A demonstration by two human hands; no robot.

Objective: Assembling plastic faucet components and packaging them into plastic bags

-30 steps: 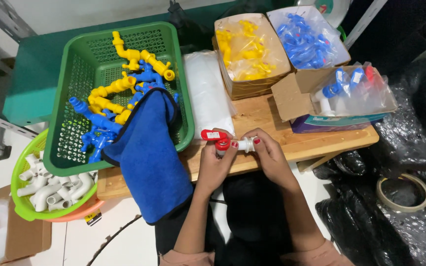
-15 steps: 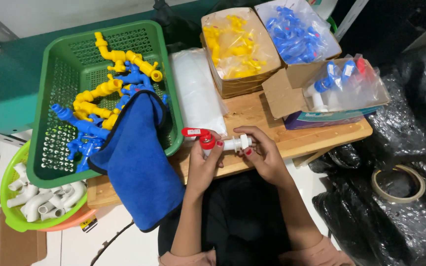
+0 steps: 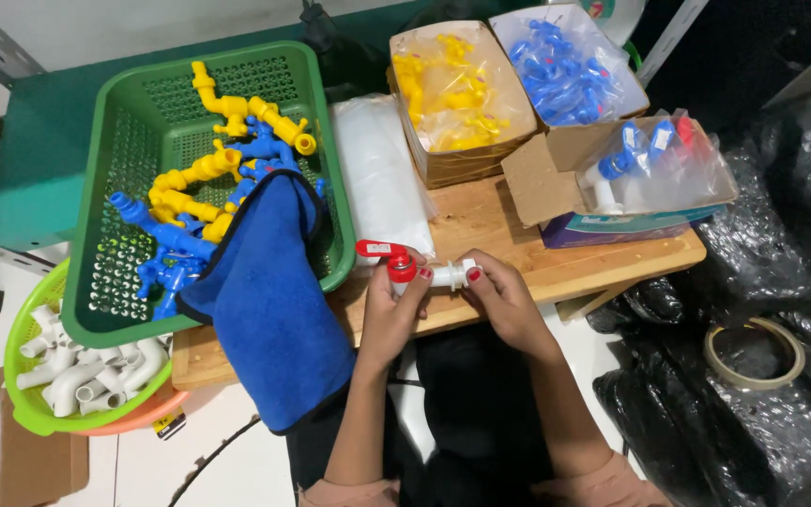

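Observation:
Both of my hands hold a white plastic tap [image 3: 443,275] with a red handle and cap [image 3: 389,255] above the front edge of the wooden table [image 3: 518,235]. My left hand [image 3: 391,314] grips the tap's body under the red cap. My right hand [image 3: 499,296] pinches the white threaded end. A blue cloth [image 3: 265,300] hangs over the rim of the green basket [image 3: 105,160], just left of my left hand.
The green basket holds several yellow and blue taps [image 3: 208,178]. A light green bowl [image 3: 25,394] of white pipe elbows sits at the lower left. Boxes of yellow parts [image 3: 452,89] and blue parts [image 3: 565,66] stand at the back. A tape roll [image 3: 753,352] lies on black bags at right.
The view has shifted slightly. My hands stay on the tap at the table's front edge, with the red handle pointing left throughout.

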